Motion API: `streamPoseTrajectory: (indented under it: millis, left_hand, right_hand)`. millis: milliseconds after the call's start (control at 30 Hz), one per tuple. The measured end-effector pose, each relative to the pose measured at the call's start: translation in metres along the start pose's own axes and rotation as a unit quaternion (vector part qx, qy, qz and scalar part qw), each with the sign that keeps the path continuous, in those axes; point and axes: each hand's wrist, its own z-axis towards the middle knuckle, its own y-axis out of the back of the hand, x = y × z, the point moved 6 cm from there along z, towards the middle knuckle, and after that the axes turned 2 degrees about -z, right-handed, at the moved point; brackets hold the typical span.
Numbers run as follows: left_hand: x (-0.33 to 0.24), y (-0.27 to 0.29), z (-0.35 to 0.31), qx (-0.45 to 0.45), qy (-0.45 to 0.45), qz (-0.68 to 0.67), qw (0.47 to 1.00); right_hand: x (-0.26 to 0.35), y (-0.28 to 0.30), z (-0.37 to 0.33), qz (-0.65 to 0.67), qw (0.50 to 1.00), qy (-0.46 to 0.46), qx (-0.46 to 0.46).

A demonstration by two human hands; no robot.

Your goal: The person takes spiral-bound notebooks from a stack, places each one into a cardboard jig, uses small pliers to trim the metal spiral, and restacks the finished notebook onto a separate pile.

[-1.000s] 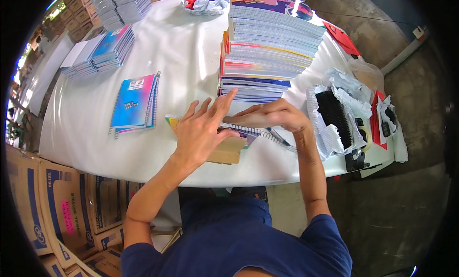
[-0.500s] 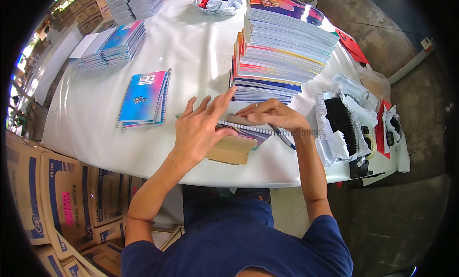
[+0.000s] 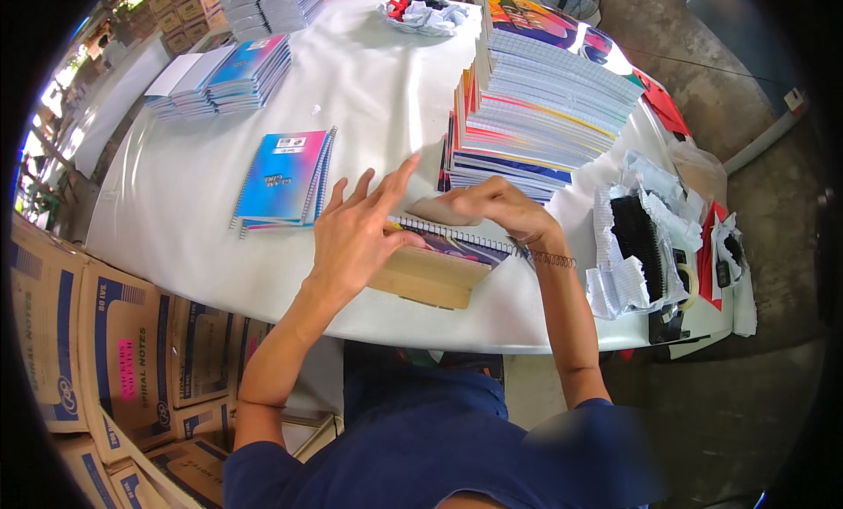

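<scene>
A notebook (image 3: 465, 251) with a dark patterned cover lies at the near table edge, a metal spiral coil (image 3: 465, 236) running along its far side. The coil's loose tail reaches past the notebook's right end, beside my right wrist. My left hand (image 3: 351, 237) has its fingers spread and raised, with the thumb resting on the notebook near its left end. Just beyond the coil, my right hand (image 3: 509, 210) has curled fingers over a blurred brownish shape (image 3: 443, 212); I cannot make out what that is. A tan cardboard piece (image 3: 421, 278) sits along the notebook's near side.
A tall stack of notebooks (image 3: 544, 114) stands just beyond my right hand. Finished-looking spiral notebooks (image 3: 281, 180) lie to the left, more stacks (image 3: 237, 74) farther back. At right, torn wrapping (image 3: 606, 272) holds black coils (image 3: 637, 241); beside it is a tape roll (image 3: 688, 285).
The whole view has shifted slightly. The coil's loose tail sticks out less to the right. My left thumb stays on the notebook, and my right fingers remain curled beside the coil.
</scene>
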Motion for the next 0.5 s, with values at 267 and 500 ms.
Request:
streamPoseTrajectory:
  millis: [267, 500]
  left_hand:
    - [0.025, 0.005, -0.003, -0.047, 0.061, -0.164, 0.983]
    - [0.07, -0.026, -0.022, -0.048, 0.212, -0.398, 0.891]
  right_hand:
    - [0.0, -0.004, 0.015, -0.015, 1.0, 0.011, 0.025]
    - [0.018, -0.023, 0.022, -0.084, 0.995, -0.005, 0.053]
